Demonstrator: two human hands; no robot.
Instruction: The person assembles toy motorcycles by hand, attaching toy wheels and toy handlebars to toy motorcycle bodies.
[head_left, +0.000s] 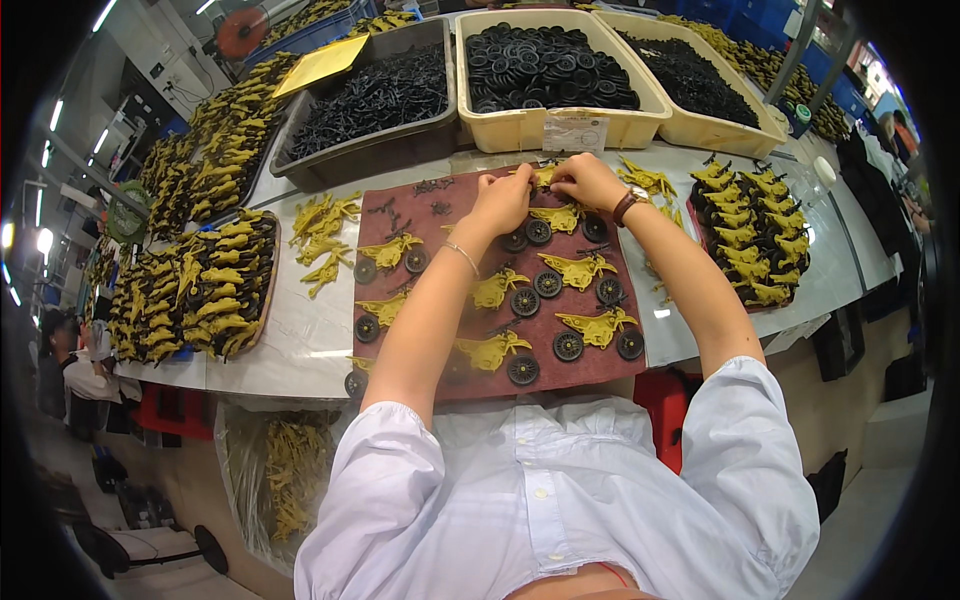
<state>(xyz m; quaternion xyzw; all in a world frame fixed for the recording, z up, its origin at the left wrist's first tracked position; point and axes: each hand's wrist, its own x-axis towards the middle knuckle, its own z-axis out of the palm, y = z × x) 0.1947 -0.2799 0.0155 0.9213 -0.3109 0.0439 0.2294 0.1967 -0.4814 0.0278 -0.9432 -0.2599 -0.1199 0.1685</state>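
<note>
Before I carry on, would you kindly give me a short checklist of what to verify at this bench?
1. Wheel supply: ok; the middle cream bin is heaped with black wheels.
2. Spare yellow bodies nearby: ok; some lie left of the red-brown mat.
3. Small dark parts at hand: ok; they are scattered toward the mat's far left.
4. Free room on the mat: not ok; bodies and wheels cover much of it.
5. Secure grip by left hand and right hand: cannot tell; the fingers hide it.

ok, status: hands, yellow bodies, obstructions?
Left hand, right hand: close together, grips unclear. Yellow bodies: among black wheels on red mat. Bins just beyond.
</note>
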